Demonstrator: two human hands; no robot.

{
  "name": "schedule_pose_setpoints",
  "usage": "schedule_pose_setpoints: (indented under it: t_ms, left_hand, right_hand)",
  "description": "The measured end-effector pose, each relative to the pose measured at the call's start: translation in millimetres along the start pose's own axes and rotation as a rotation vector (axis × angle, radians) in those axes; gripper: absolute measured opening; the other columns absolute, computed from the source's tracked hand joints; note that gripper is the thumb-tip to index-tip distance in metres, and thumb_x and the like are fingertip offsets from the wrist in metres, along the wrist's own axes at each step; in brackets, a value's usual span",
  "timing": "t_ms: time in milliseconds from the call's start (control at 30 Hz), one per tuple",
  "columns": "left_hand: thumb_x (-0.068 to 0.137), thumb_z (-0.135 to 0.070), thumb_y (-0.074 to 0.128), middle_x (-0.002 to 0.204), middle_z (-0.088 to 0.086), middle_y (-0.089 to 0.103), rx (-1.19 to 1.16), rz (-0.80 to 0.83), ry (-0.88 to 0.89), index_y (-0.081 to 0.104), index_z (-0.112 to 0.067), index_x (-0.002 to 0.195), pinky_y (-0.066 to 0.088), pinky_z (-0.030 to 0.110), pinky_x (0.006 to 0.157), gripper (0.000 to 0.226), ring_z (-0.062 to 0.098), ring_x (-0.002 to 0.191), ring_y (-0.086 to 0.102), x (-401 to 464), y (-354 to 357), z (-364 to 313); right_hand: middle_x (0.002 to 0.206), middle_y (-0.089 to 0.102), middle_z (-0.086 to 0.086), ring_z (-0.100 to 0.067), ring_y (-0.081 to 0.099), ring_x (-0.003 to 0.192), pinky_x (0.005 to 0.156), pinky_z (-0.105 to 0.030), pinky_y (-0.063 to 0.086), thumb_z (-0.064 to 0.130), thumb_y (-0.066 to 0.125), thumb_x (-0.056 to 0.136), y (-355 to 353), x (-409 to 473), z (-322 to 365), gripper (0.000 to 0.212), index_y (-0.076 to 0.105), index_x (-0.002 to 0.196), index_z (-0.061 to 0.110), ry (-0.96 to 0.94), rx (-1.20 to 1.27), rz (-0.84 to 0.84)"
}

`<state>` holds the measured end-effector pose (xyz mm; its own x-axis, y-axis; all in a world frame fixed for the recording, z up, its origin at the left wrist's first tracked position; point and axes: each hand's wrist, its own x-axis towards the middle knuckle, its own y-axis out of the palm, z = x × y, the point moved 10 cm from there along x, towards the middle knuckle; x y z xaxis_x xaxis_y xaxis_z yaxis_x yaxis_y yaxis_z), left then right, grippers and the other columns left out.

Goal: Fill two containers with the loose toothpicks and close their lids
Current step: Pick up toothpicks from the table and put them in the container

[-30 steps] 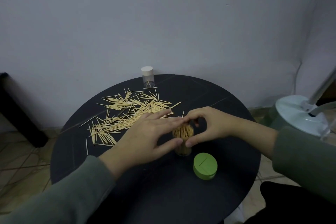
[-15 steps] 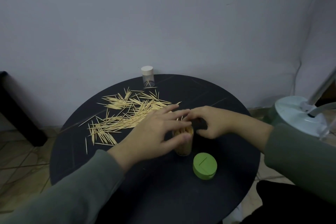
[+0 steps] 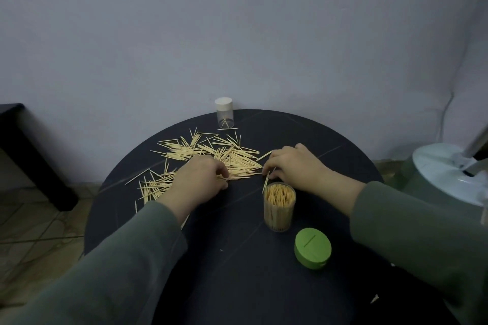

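One jar (image 3: 279, 206) is packed, its lid (image 3: 312, 248) off at 5 o'clock; both hands, left (image 3: 200, 179) and right (image 3: 293, 166), pinch toothpicks (image 3: 211, 155).

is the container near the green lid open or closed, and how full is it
Open and nearly full: the clear container has toothpicks standing packed to its rim, and the green lid lies beside it.

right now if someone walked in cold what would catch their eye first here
Probably the pale spill of loose toothpicks fanned across the far left of the round black table, with the left hand and right hand both down at its near edge. Next, the open clear container packed with upright toothpicks at centre, its bright green lid lying just in front. A small white-capped container, nearly empty, stands at the far rim.
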<state>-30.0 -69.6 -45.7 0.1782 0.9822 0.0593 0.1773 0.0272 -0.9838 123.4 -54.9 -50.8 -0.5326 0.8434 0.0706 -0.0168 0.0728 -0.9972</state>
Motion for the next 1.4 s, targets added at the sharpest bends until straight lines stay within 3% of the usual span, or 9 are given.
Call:
schedule_pose_setpoints:
  t_ms: [167, 333, 467, 667, 933, 1400]
  left_hand:
    - [0.085, -0.04, 0.067, 0.115, -0.005, 0.06, -0.035, -0.015, -0.085, 0.068, -0.031, 0.109, 0.048, 0.034, 0.091, 0.025, 0.016, 0.109, 0.054, 3, 1, 20]
    - [0.09, -0.04, 0.062, 0.116, -0.008, 0.062, 0.024, -0.017, -0.067, 0.069, -0.036, 0.108, 0.047, 0.031, 0.087, 0.021, 0.015, 0.111, 0.055, 5, -1, 20]
    - [0.091, -0.039, 0.06, 0.114, -0.009, 0.064, 0.089, -0.01, -0.048, 0.07, -0.036, 0.106, 0.047, 0.03, 0.085, 0.019, 0.015, 0.109, 0.057, 6, -2, 15]
    - [0.092, -0.038, 0.059, 0.111, -0.007, 0.065, 0.122, 0.017, -0.022, 0.07, -0.033, 0.107, 0.05, 0.033, 0.088, 0.019, 0.016, 0.107, 0.057, 7, -2, 8]
    - [0.094, -0.036, 0.054, 0.113, -0.004, 0.062, 0.159, 0.017, -0.003, 0.066, -0.031, 0.107, 0.049, 0.034, 0.086, 0.018, 0.02, 0.105, 0.058, 5, -1, 1]
    - [0.097, -0.028, 0.051, 0.115, -0.003, 0.059, 0.132, -0.063, -0.007, 0.064, -0.025, 0.11, 0.046, 0.032, 0.082, 0.019, 0.019, 0.106, 0.058, 4, -2, -2]
  right_hand:
    - [0.109, 0.066, 0.013, -0.01, 0.055, 0.108, 0.098, -0.038, 0.036, 0.036, 0.058, 0.093, 1, 13, 10, 0.017, 0.067, 0.107, 0.032, 0.006, 0.077, -0.004]
    - [0.125, 0.055, 0.01, -0.013, 0.045, 0.116, 0.1, -0.037, 0.034, 0.038, 0.057, 0.093, -1, 19, 21, 0.024, 0.064, 0.115, 0.032, 0.006, 0.049, -0.046]
    - [0.14, 0.049, 0.015, -0.013, 0.041, 0.121, 0.1, -0.035, 0.031, 0.036, 0.053, 0.096, 6, 23, 28, 0.038, 0.052, 0.134, 0.035, -0.016, 0.089, -0.02]
    - [0.136, 0.052, 0.01, -0.015, 0.042, 0.119, 0.099, -0.037, 0.029, 0.039, 0.045, 0.099, 7, 21, 29, 0.041, 0.046, 0.14, 0.033, -0.032, 0.016, -0.006]
    - [0.122, 0.057, 0.007, -0.016, 0.043, 0.113, 0.098, -0.04, 0.028, 0.036, 0.048, 0.099, -1, 19, 27, 0.028, 0.065, 0.12, 0.032, -0.008, -0.064, -0.039]
    - [0.119, 0.06, 0.006, -0.016, 0.046, 0.109, 0.098, -0.041, 0.029, 0.038, 0.047, 0.099, -7, 10, 19, 0.029, 0.064, 0.119, 0.029, 0.065, -0.092, -0.063]
